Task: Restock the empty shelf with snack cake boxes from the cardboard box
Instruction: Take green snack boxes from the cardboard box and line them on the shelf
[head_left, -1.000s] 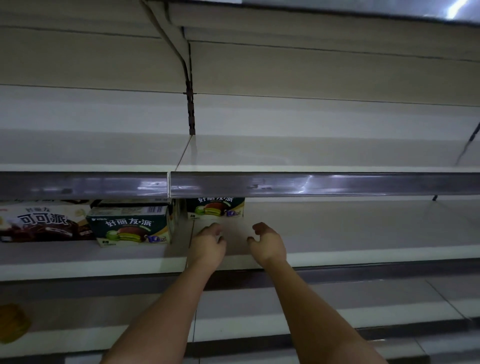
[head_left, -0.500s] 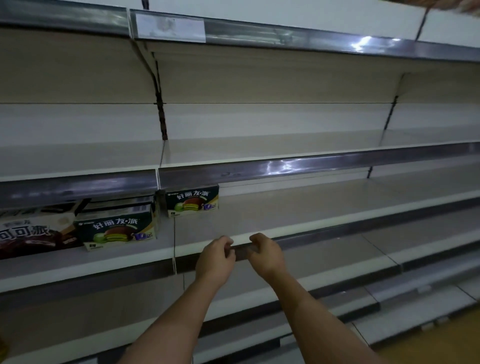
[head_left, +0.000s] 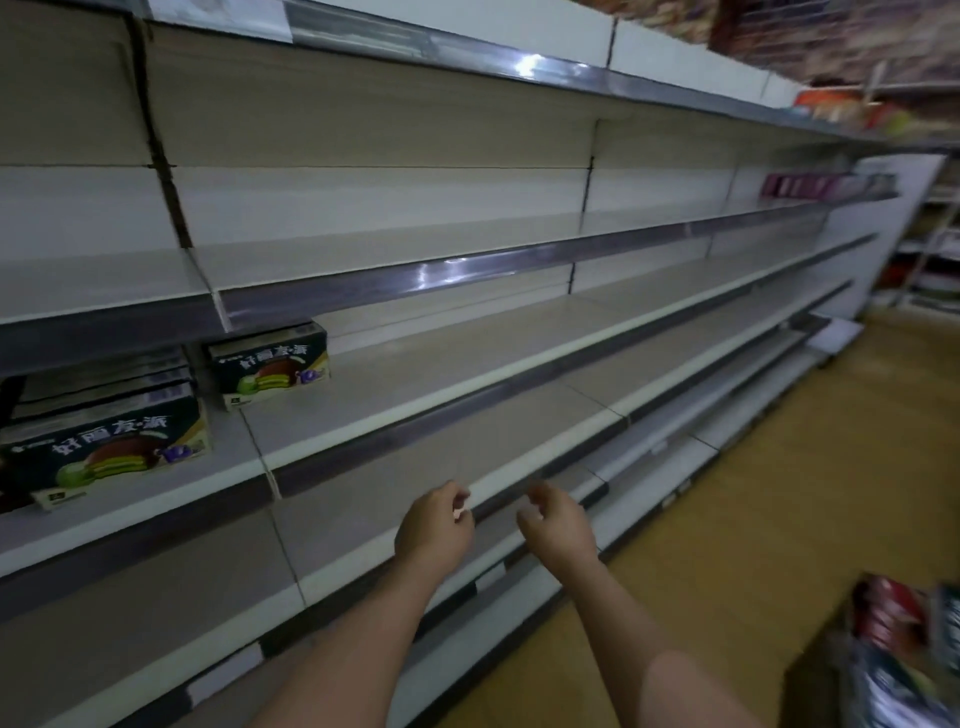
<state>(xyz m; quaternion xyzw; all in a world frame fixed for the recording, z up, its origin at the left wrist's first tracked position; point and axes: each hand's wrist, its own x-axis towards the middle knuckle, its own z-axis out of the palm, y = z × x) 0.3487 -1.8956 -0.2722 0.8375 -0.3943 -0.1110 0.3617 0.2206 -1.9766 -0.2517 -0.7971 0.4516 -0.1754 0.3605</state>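
Two snack cake boxes already stocked on the shelf at about 9 o'clock: the nearer snack cake box at the far left edge with more boxes stacked behind it, a second snack cake box just beside it toward 10 o'clock, tucked under the price rail. Both set upright, printed faces toward the aisle, presumably so shoppers can read them and so a row can grow rightward along the bare board. Long stretch of that same shelf running off toward 2 o'clock with nothing on it.

Cardboard box low at 4 to 5 o'clock on the floor, blurred, with colourful packs showing inside; placed close behind the reach, likely to keep each fetch short.

Left hand near 6 o'clock, fingers loosely curled, holding nothing, hovering in front of the lower shelf edge; contact with the rail not discernible through blur. Right hand just beside it, apart from it, fingers likewise half curled and slack, nothing gripped. Both narrow rather than spread, both free.

Probably between placements: next box yet to be fetched from the carton, calling for a turn toward 4 o'clock.
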